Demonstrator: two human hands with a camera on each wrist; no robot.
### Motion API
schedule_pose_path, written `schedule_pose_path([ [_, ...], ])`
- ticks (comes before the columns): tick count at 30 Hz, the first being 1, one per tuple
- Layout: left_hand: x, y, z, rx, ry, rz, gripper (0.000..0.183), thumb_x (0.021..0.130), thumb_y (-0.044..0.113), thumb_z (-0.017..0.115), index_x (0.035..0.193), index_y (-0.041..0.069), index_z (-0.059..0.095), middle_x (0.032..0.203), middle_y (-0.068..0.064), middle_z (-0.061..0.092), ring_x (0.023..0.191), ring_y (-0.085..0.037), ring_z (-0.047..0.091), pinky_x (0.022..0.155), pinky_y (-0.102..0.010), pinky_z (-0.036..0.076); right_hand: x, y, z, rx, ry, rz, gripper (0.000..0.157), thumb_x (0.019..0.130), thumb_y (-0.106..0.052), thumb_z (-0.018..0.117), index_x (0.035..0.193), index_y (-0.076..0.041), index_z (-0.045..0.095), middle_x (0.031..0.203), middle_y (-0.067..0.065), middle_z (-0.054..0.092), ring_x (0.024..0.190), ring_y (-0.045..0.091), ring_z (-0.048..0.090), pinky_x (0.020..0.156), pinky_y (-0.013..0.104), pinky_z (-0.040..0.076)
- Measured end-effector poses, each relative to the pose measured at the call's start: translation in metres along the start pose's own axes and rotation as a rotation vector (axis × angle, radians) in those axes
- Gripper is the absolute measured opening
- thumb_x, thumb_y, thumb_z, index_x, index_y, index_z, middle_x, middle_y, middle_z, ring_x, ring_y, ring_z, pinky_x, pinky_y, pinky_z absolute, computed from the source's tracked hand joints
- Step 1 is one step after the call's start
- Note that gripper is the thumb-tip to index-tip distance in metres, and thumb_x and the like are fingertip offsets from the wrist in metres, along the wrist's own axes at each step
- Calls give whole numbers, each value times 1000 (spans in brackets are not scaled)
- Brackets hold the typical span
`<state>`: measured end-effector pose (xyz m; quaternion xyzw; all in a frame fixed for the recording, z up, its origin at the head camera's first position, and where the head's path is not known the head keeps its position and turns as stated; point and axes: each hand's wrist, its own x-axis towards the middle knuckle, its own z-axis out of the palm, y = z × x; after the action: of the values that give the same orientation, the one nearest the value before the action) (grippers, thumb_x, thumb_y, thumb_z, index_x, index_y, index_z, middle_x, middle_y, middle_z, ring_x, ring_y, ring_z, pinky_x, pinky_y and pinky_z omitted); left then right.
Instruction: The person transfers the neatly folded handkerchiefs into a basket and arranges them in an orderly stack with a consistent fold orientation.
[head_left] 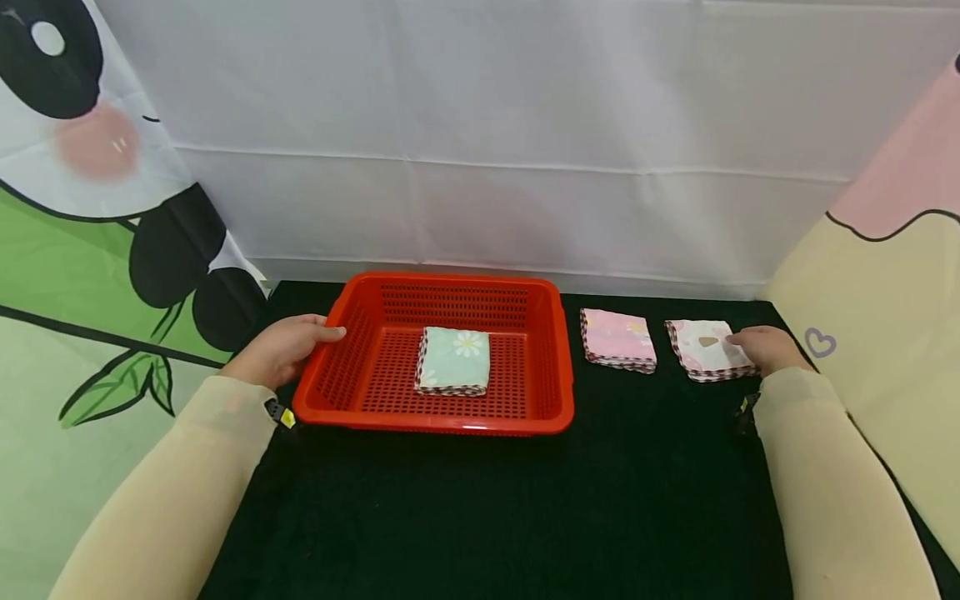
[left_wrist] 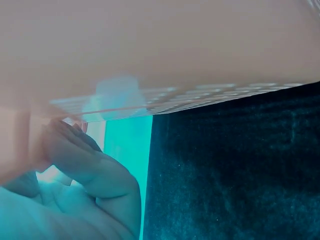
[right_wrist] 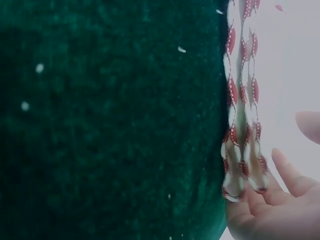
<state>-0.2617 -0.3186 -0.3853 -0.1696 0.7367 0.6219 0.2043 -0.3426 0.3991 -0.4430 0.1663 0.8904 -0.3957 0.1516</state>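
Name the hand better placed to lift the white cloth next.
Right, I'd judge: the right hand is at the white cloth, while the left hand grips the red basket farther away.

I counted one green cloth, one pink cloth and one white cloth — three, all told — plus one red basket, one left hand, one right hand, two sleeves and one dark tabletop.

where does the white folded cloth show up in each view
Head: right of centre, the white folded cloth lies with the right hand at its right edge.
Left wrist: not in it.
Right wrist: right side, checked hem running down from the top.
Shared landmark: the dark tabletop, in all three.
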Motion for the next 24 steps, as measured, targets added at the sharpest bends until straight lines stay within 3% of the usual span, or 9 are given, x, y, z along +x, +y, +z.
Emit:
schedule_pose_path([
  [4, -2, 0, -2, 7, -8, 5, 39, 104, 24, 63, 138, 10, 50, 130, -9, 67, 110, -24, 68, 94, -41, 57, 0, 1, 6, -1, 36, -21, 75, 103, -38, 53, 155, 10, 28, 158, 38, 22, 129, 48, 37, 100, 55, 45],
  [8, -4, 0, -3, 10, -9, 7, 37, 104, 23, 64, 136, 10, 50, 127, -8, 69, 109, -24, 70, 93, -41, 57, 5, 1, 13, 41, 84, -20, 70, 103, -36, 54, 154, 8, 35, 154, 35, 31, 116, 41, 44, 83, 42, 47],
  [15, -4, 0, -2, 4, -5, 6, 39, 104, 25, 65, 137, 10, 50, 126, -6, 70, 108, -23, 70, 93, -42, 57, 11, 2, 17, 149, 122, 11, 68, 104, -32, 56, 157, 4, 33, 153, 31, 36, 116, 36, 47, 82, 36, 47],
  [24, -2, 1, -1, 17, -3, 1, 44, 103, 28, 66, 141, 11, 50, 131, -7, 68, 111, -24, 69, 95, -42, 56, 5, 4, 6, 69, 42, -12, 73, 102, -38, 56, 157, 4, 33, 151, 32, 36, 114, 38, 44, 80, 39, 45],
])
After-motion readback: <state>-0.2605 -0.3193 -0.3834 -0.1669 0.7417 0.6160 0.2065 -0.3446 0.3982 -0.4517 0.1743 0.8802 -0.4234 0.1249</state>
